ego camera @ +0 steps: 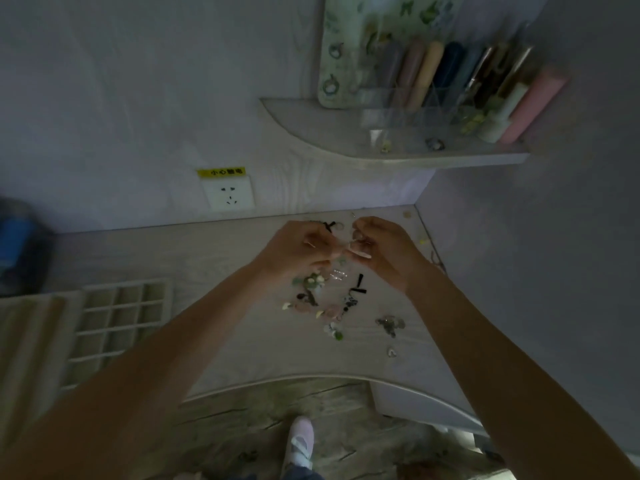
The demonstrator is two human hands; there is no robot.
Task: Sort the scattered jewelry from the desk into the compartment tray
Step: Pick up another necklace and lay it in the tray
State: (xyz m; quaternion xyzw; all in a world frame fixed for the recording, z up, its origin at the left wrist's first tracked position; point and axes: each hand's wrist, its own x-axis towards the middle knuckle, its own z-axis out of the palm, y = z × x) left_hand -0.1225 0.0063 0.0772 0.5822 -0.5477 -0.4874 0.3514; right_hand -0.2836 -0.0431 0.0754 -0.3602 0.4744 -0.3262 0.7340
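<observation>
Left hand and right hand meet above the pale wood-grain tabletop, fingers curled, each grip pinching one end of a small thin pale piece of jewelry; its kind is too blurred to tell. Just below the hands lies the scattered heap of green, pink, black and silvery jewelry. The cream compartment tray with square cells sits well apart, at the left tabletop edge. White wall socket behind.

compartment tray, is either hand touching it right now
Apart. The head view shows the compartment tray at the desk's left, while the left hand and right hand are raised together over the jewelry, well clear of it.
</observation>
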